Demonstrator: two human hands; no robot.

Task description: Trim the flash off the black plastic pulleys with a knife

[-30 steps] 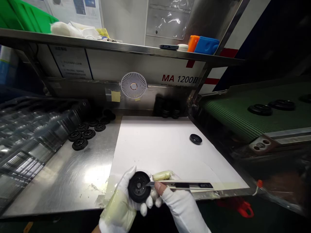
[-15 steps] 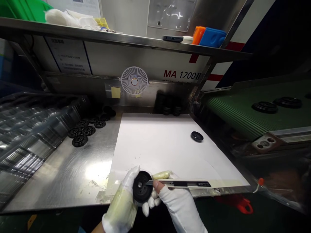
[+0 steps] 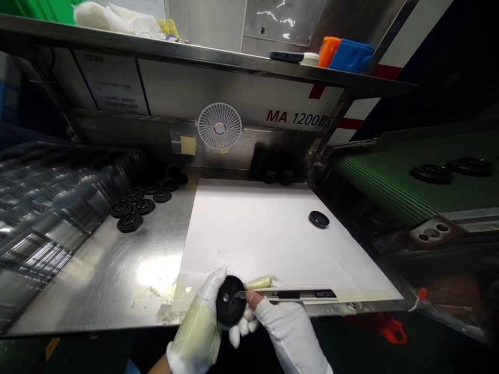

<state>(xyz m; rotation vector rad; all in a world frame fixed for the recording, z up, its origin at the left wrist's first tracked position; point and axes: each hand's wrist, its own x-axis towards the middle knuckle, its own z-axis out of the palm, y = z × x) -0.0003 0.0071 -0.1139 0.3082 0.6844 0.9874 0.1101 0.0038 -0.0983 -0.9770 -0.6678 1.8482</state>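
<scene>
Stainless tabletop (image 3: pixel 105 291) at a workstation, partly covered by a white sheet (image 3: pixel 249 228), sits beneath a steel shelf (image 3: pixel 195 57). Latest change: compared with the view 1 s earlier, the black moulded wheel (image 3: pixel 230 301) has turned so that its face sits more obliquely to the camera. It is held in the air above the near edge of the sheet.

Left hand (image 3: pixel 205 317), white-gloved with a translucent yellowish wrap, is clenched on the wheel, its fingers (image 3: pixel 244 326) curled beneath it. Right hand (image 3: pixel 286 332), in a fingerless white glove, is grasping a snap-off utility knife (image 3: pixel 288 295). The blade tip is at the wheel's face near the hub; contact cannot be confirmed.

Loose black discs (image 3: pixel 144 206) lie grouped on the bare steel, 1 further disc (image 3: pixel 318 219) rests on the sheet, and 2 more (image 3: pixel 431 174) sit on a green conveyor belt (image 3: pixel 390 192). Machine panel (image 3: pixel 296 104) reads "MA 1200II". Small white print on the knife is illegible.
</scene>
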